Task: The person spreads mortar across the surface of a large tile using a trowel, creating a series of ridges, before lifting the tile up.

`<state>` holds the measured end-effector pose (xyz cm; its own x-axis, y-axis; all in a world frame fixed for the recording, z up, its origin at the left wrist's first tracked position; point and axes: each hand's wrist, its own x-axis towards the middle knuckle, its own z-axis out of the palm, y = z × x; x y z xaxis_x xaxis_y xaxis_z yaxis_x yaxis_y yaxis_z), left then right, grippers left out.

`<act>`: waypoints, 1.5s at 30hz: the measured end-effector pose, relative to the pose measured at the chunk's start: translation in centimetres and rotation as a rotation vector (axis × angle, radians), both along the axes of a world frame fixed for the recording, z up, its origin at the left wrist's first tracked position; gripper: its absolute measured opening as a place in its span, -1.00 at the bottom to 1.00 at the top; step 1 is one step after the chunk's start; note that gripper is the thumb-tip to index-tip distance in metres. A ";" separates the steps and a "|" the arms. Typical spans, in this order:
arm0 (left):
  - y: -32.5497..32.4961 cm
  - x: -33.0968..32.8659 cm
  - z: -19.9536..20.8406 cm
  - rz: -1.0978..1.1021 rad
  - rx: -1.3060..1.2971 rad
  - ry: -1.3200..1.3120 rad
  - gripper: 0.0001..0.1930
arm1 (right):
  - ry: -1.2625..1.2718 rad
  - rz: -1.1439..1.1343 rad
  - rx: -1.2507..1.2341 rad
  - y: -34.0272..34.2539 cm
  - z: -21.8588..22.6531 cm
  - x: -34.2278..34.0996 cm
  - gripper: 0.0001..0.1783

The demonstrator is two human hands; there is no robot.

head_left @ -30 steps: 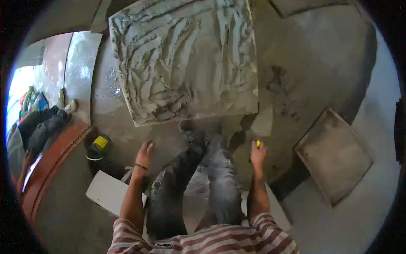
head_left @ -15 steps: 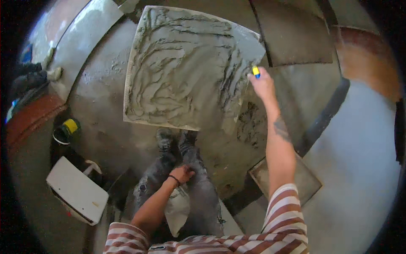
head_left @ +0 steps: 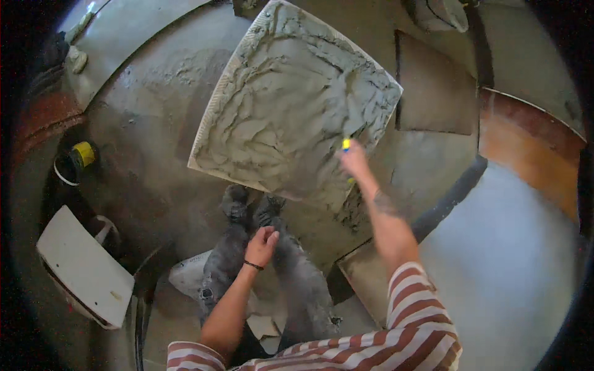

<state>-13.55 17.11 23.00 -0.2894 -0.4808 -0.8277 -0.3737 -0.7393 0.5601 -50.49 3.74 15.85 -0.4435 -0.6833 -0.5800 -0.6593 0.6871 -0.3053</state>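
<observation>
Head view
Right hand: the right hand (head_left: 354, 159) is stretched forward toward 12 o'clock, clenched around a small tool with a yellow and blue handle (head_left: 346, 144); the blade is blurred and cannot be made out.
Tile: a large square tile coated in ridged grey mortar (head_left: 291, 105) lies on the floor just ahead of the person's feet, with the right hand at its 4 o'clock edge.
Left hand: the left hand (head_left: 261, 245) rests on the person's knee, fingers loosely curled, holding nothing; a dark band circles the wrist.
Floor: grey cement floor (head_left: 142, 136), smeared with mortar around the tile.
Surroundings: a white rectangular board (head_left: 83, 272) lies at 8 o'clock of the tile, a yellow-capped round object (head_left: 83, 154) at 9 o'clock, and a bare grey square tile (head_left: 436, 93) at 3 o'clock.
</observation>
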 end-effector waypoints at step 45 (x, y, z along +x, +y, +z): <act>-0.1 9.5 17.2 -0.508 -0.734 -0.389 -0.53 | -0.485 -0.498 -0.053 6.8 13.9 21.8 -0.49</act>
<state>-4.05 16.98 40.16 -0.3747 -0.8087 -0.4535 -0.8082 0.0452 0.5872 -28.68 10.53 29.74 -0.4106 -0.4987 -0.7634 -0.0503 0.8483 -0.5271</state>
